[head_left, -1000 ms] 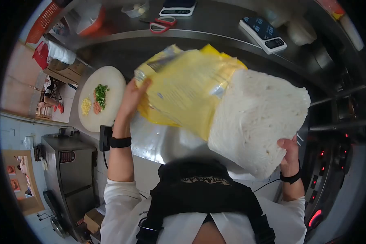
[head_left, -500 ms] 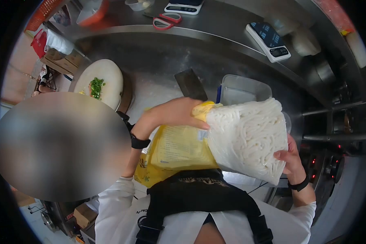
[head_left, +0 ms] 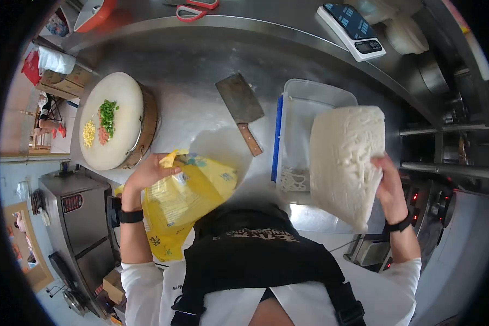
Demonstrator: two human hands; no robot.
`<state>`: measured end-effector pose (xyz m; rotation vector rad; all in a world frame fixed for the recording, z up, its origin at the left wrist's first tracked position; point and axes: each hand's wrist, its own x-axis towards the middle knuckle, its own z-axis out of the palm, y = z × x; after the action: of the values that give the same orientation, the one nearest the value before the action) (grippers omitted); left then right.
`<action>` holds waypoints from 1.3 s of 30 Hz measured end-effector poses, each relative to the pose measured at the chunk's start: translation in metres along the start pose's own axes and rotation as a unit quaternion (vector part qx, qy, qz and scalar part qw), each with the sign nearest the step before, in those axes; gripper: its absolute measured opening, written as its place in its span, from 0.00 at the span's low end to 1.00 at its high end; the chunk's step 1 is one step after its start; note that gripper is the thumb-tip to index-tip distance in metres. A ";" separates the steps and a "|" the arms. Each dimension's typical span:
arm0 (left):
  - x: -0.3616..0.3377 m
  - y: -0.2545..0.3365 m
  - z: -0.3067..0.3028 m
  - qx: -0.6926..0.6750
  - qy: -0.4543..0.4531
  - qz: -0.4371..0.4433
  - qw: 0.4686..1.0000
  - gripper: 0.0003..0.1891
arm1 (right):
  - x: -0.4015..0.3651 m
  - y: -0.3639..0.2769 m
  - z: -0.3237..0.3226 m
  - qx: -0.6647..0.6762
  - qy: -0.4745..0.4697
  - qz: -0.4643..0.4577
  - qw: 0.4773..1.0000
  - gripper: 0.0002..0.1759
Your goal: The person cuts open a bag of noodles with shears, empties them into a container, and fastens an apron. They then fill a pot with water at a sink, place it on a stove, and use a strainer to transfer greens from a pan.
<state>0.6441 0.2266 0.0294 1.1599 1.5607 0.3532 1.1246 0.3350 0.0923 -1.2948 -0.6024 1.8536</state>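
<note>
left hand [head_left: 146,176], nearly closed, pinches the yellow bag [head_left: 195,187]; right hand [head_left: 389,183], half-curled, holds the noodle block [head_left: 343,157] over the tub [head_left: 303,115], perhaps from beneath; level, gentle support should suit it.

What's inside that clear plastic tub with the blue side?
Some loose white noodles lie at the near end of the tub. The big noodle block in the right hand covers its near right part, so I can't tell what is there.

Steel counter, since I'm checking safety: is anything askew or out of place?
Perhaps the wooden-handled, rectangular-bladed steel cleaver: it lies aslant, blade uncovered, left of the clear plastic container.
</note>
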 end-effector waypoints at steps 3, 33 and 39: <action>0.000 -0.003 0.014 -0.096 -0.035 0.044 0.994 0.20 | 0.061 -0.005 -0.025 0.051 -0.033 0.091 0.994 0.22; -0.039 -0.014 0.063 -0.186 0.013 -0.021 0.982 0.28 | 0.139 0.188 -0.015 -0.601 -0.402 -0.109 0.682 0.12; -0.035 -0.016 0.068 -0.187 0.010 -0.009 0.982 0.28 | 0.127 0.217 -0.002 -0.576 -0.359 -0.124 0.724 0.14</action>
<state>0.6931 0.1670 0.0142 0.8515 1.4437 0.6189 1.0329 0.3108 -0.1408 -0.9539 -2.5070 1.6570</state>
